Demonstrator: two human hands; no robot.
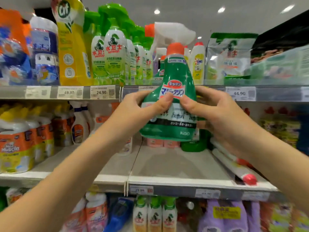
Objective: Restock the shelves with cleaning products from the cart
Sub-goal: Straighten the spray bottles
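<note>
At frame centre, the left hand (142, 111) and right hand (217, 118) hold the green spray bottle (177, 77), fingers and thumbs clamped on its label, in front of the upper shelf (267, 93) price rail. A yellow Cif bottle (71, 47) and green-topped sprays (115, 52) crowd the upper left. A matching bottle (158, 72) behind is mostly hidden. Labels near the frame edges are blurred.

both forearms run off the bottom edge, and the green spray bottle (173, 91) hides the fingers behind it.

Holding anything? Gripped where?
Both hands, left hand and right hand, grip the green spray bottle by the sides of its lower body, thumbs on the label.
</note>
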